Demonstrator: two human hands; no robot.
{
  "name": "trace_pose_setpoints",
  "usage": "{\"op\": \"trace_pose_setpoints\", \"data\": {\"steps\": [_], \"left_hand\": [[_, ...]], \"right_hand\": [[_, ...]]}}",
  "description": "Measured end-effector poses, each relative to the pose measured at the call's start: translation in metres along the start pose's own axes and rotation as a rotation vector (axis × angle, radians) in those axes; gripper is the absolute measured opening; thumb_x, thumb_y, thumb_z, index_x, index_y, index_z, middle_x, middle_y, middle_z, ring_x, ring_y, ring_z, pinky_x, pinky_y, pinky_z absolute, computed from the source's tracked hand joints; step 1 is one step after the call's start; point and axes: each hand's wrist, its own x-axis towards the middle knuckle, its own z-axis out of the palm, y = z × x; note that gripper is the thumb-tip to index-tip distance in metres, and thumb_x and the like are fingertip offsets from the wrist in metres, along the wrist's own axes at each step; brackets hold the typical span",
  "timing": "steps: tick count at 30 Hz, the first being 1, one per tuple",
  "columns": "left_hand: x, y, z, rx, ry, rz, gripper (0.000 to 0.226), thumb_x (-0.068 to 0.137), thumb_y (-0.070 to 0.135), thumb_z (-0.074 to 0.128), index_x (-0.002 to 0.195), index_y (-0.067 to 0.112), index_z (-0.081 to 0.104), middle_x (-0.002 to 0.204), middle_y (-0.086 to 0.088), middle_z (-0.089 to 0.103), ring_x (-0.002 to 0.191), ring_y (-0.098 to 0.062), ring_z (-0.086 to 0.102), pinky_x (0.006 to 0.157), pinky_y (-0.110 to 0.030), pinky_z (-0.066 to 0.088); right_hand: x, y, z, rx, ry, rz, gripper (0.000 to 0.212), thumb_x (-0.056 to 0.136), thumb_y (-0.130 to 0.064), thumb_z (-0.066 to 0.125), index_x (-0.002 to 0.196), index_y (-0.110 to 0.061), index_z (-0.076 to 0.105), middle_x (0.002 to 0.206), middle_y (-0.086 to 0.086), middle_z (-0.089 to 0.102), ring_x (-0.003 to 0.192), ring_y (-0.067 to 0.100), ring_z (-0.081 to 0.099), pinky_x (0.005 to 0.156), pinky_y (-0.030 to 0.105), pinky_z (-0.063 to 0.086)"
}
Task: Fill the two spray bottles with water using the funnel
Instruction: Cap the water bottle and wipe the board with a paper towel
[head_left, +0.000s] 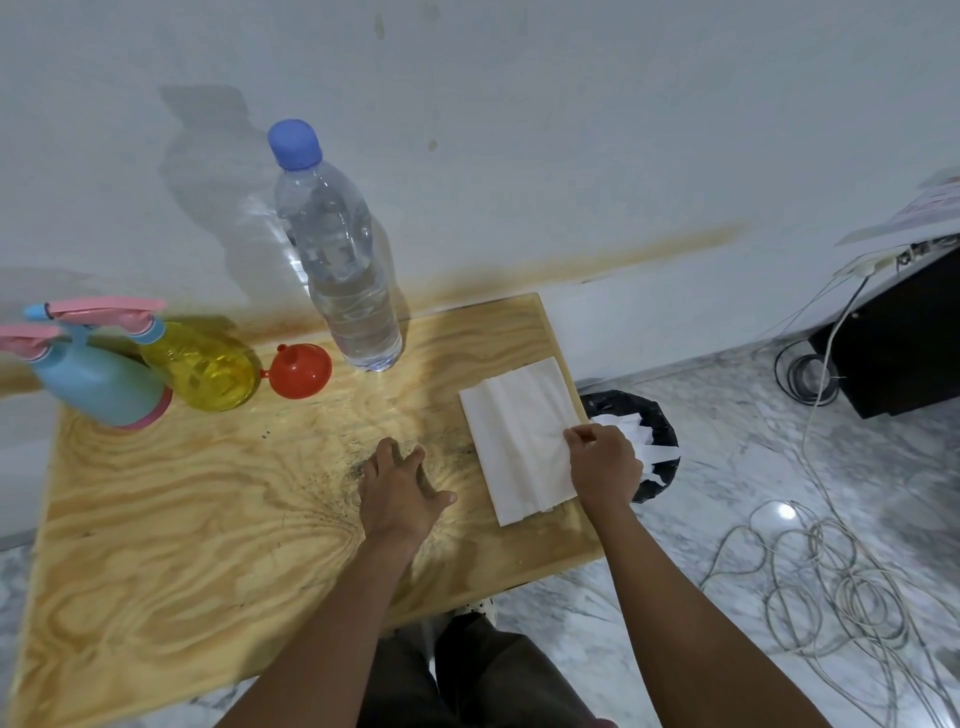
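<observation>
Head view, looking down on a pale plywood bench (182, 519) set against a white wall.

Upper left of frame: a blue plastic spray bottle (98, 384) and a see-through yellow plastic spray bottle (200, 366) stand touching, both w/ pink trigger heads on. Just beside the yellow one sits a small red plastic funnel (300, 370). Beyond it, top centre, is a tall clear plastic water bottle (343, 270), blue cap on, partly full.

All four are grouped along the far edge, which prob. keeps the near bench free for work. Can't tell if either sprayer holds water.

Centre of frame: L hand (397, 491) lies palm down on bare wood, fingers spread and relaxed, gripping nothing, arm reaching fwd from bottom edge. It looks braced for support.

Right of centre: R hand (602, 465) pinches the right edge of a folded white paper tissue (519, 441) lying flat by the bench's right edge, wrist bent inward. The tissue is likely there for spills.

Hands are apart, neither near the funnel or bottles.

Right of the bench, a black-lined bin (660, 415) holds white paper. Lower right, pale cables (831, 571) loop over a marble floor.
</observation>
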Motion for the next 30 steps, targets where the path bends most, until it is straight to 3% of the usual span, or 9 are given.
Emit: {"op": "trace_pose_setpoints", "data": {"steps": [3,11,14,16,18,20,25,30], "left_hand": [[0.001,-0.001,0.0,-0.006,-0.001,0.002,0.08,0.073,0.056,0.077,0.143,0.028,0.048,0.157,-0.004,0.016,0.141,-0.029,0.021,0.113,-0.047,0.034],[-0.001,0.004,-0.005,0.018,-0.016,-0.01,0.078,0.073,0.054,0.078,0.14,0.026,0.051,0.15,-0.003,0.023,0.136,-0.027,0.026,0.11,-0.044,0.038],[-0.003,0.014,-0.007,0.076,0.051,0.063,0.057,0.075,0.049,0.075,0.124,0.022,0.058,0.143,-0.005,0.032,0.131,-0.025,0.032,0.108,-0.039,0.038],[-0.006,0.029,-0.004,0.0,0.08,0.137,0.06,0.08,0.046,0.069,0.133,0.023,0.053,0.148,-0.003,0.034,0.136,-0.022,0.032,0.11,-0.033,0.036],[-0.008,0.047,0.001,-0.068,-0.034,0.227,0.073,0.087,0.048,0.064,0.151,0.027,0.035,0.161,-0.001,0.02,0.148,-0.019,0.02,0.115,-0.033,0.03],[-0.011,0.061,0.011,-0.01,-0.143,0.351,0.075,0.09,0.051,0.061,0.154,0.029,0.028,0.164,0.0,0.015,0.151,-0.019,0.015,0.117,-0.036,0.029],[-0.014,0.067,0.024,0.003,-0.206,0.358,0.066,0.087,0.05,0.064,0.145,0.026,0.042,0.155,0.004,0.028,0.143,-0.019,0.028,0.109,-0.035,0.037],[-0.013,0.064,0.026,0.033,-0.178,0.372,0.064,0.087,0.047,0.065,0.144,0.028,0.042,0.156,0.005,0.028,0.142,-0.018,0.029,0.108,-0.035,0.039]], "right_hand": [[-0.003,-0.001,-0.001,-0.033,0.053,-0.085,0.018,0.095,-0.03,0.063,0.092,-0.018,0.076,0.094,0.001,0.072,0.08,0.023,0.066,0.075,0.036,0.05],[-0.018,0.0,-0.007,0.04,0.266,-0.243,0.01,0.089,-0.022,0.072,0.088,-0.013,0.077,0.081,0.005,0.076,0.071,0.027,0.07,0.073,0.048,0.057],[-0.019,-0.004,-0.011,0.047,0.281,-0.274,0.01,0.09,-0.022,0.071,0.088,-0.013,0.077,0.076,0.004,0.075,0.066,0.027,0.07,0.071,0.046,0.057],[-0.021,-0.005,-0.012,0.047,0.264,-0.288,0.012,0.091,-0.023,0.07,0.089,-0.013,0.076,0.076,0.003,0.075,0.067,0.025,0.07,0.072,0.045,0.056],[-0.022,-0.005,-0.011,0.059,0.236,-0.292,0.013,0.093,-0.025,0.067,0.09,-0.014,0.075,0.079,0.0,0.075,0.07,0.023,0.07,0.075,0.045,0.056],[-0.022,-0.004,-0.011,0.09,0.177,-0.276,0.015,0.095,-0.028,0.063,0.093,-0.017,0.073,0.082,-0.003,0.075,0.074,0.02,0.069,0.079,0.044,0.055],[-0.017,-0.006,-0.017,0.179,-0.084,-0.148,0.021,0.1,-0.033,0.052,0.108,-0.018,0.064,0.1,-0.005,0.07,0.092,0.018,0.066,0.08,0.035,0.051],[-0.011,-0.007,-0.026,0.236,-0.133,-0.109,0.029,0.098,-0.028,0.057,0.124,-0.015,0.06,0.106,-0.002,0.064,0.095,0.014,0.06,0.082,0.03,0.047]]}}
